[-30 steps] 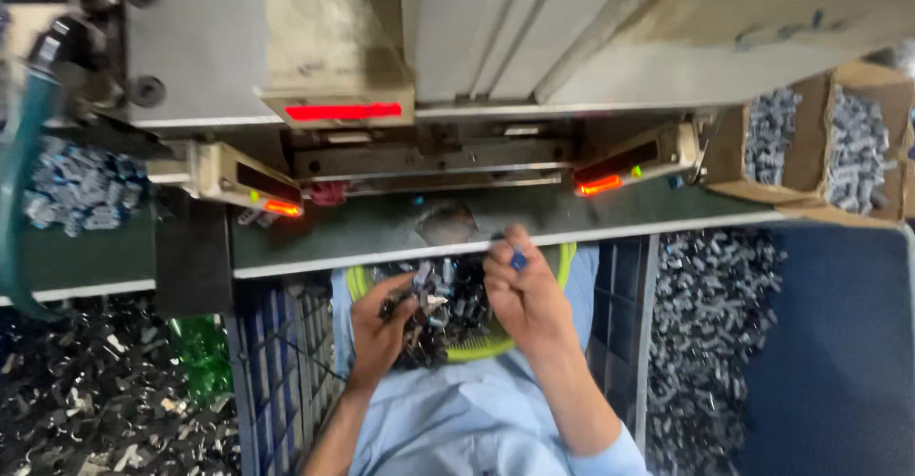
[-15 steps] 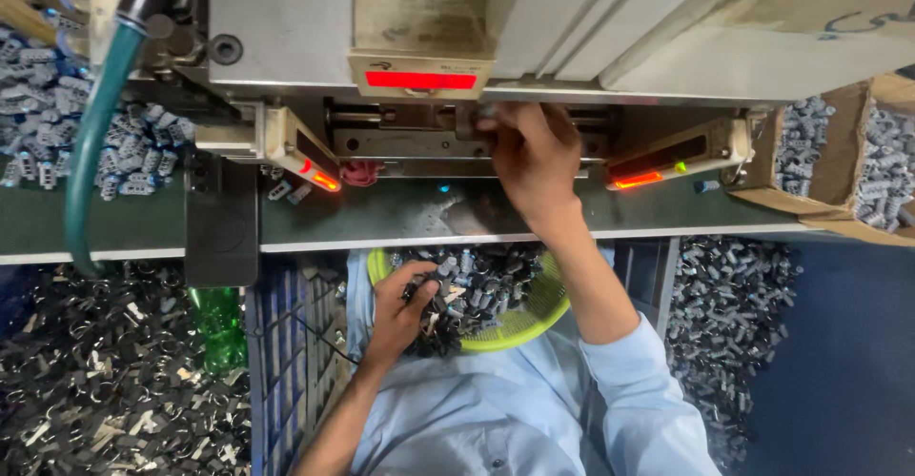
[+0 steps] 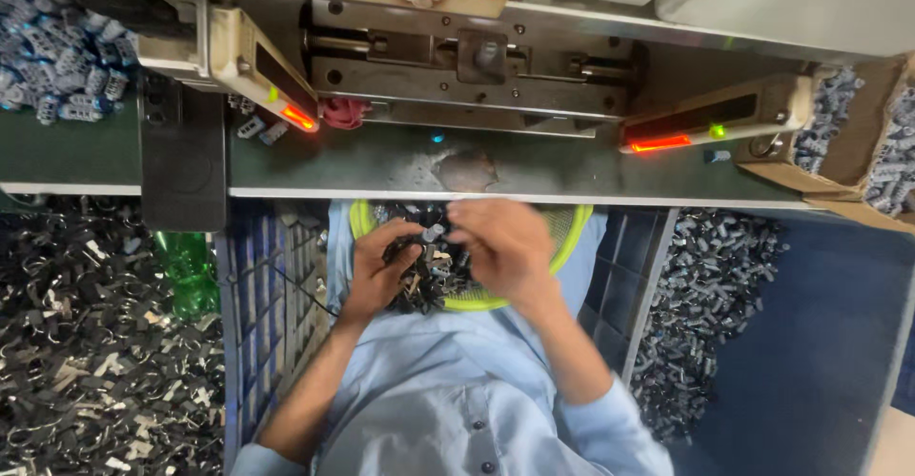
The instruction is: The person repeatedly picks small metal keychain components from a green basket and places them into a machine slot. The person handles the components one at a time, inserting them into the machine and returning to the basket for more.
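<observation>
Hands (image 3: 448, 252) back together over basket (image 3: 567, 243)

Hands (image 3: 448, 252) over seemingly metal parts (image 3: 424, 281)

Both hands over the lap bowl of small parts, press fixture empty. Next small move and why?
Probably lift the right hand with the small part pinched between both hands up to the press fixture. The fixture slot looks empty, and the left hand rests on the yellow-rimmed bowl of parts.

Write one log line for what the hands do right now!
left hand: in parts bowl | right hand: pinching small part | press: nothing inside
</observation>
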